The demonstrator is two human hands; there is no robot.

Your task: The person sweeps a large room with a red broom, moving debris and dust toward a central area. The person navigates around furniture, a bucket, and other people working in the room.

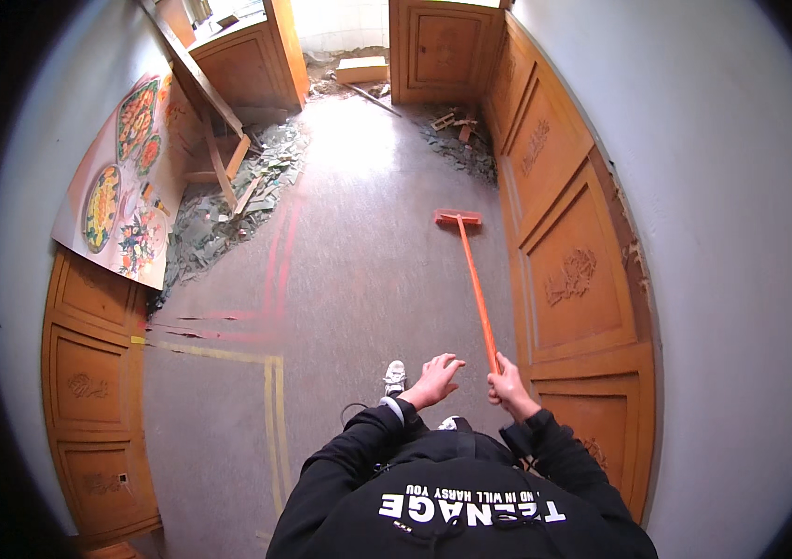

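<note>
Black sweatshirt (452, 498) fills the foreground; the right hand (511, 387) grasps an orange broom (474, 279), its head on the grey floor (377, 279) near carved wooden panels (578, 247). The left hand (433, 380) is free. Rubble (198, 238) lies farther left.

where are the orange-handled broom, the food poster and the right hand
orange-handled broom (478, 293): head view, middle of the handle
food poster (126, 191): head view, middle of the printed sheet
right hand (511, 388): head view, back of the hand

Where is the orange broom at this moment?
In the head view, the broom is right of centre: the right hand grips its handle, its brush end near the wooden panels.
</note>
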